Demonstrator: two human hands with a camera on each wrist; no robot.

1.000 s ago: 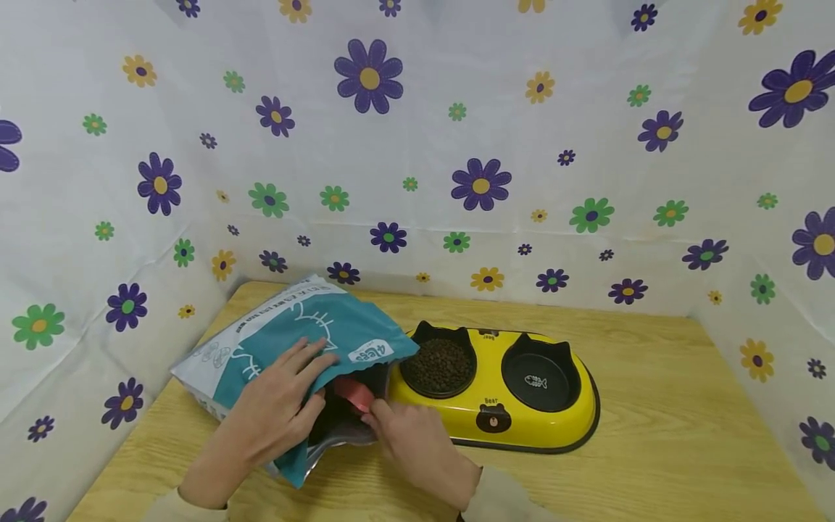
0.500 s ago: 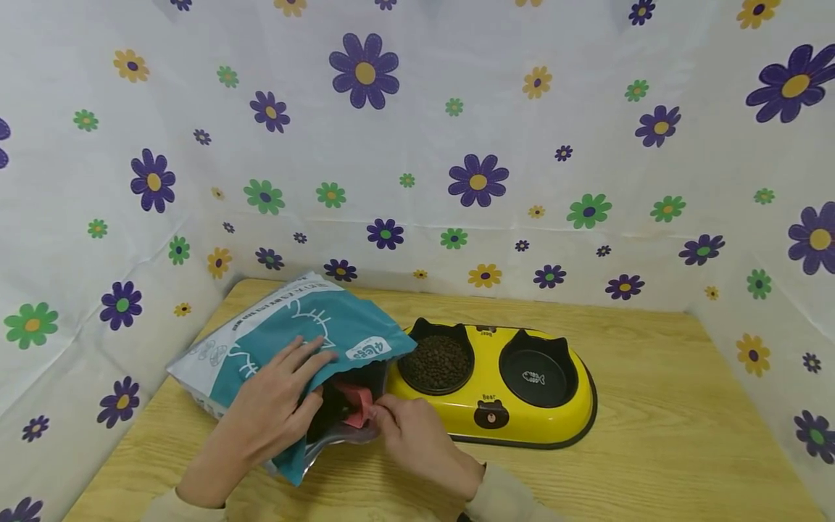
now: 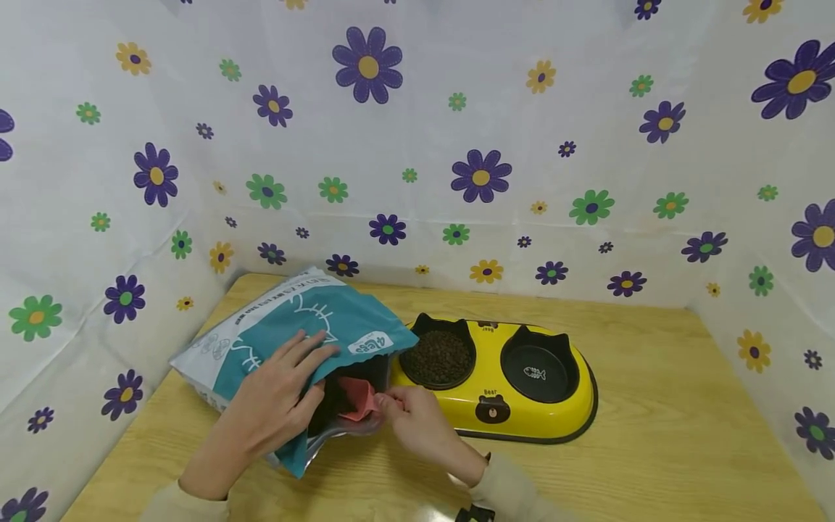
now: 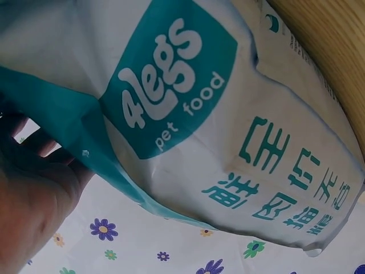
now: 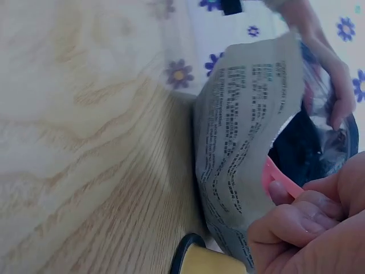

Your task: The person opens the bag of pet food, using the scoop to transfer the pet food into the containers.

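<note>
A teal and white pet food bag (image 3: 287, 326) lies on its side at the left, its mouth turned toward the right hand. The left hand (image 3: 274, 399) grips the upper edge of that mouth, fingers spread over the outside and thumb at the opening. In the left wrist view the left hand (image 4: 34, 188) shows behind the bag's teal edge. The right hand (image 3: 417, 424) pinches the handle of a pink scoop (image 3: 357, 397), whose cup sits just inside the bag's mouth. In the right wrist view, the right hand's (image 5: 308, 222) curled fingers hold the pink handle (image 5: 283, 178).
Right of the bag stands a yellow double pet bowl (image 3: 485, 370). Brown kibble (image 3: 438, 357) fills its left black bowl; the right black bowl (image 3: 540, 371) shows a fish print. Beneath is a wooden table (image 3: 665, 406). Flower-printed cloth (image 3: 417, 130) hangs around the back and sides.
The right hand has drawn the pink scoop outward and to the right, so more of its cup shows at the bag's mouth. The left hand keeps its hold on the bag.
</note>
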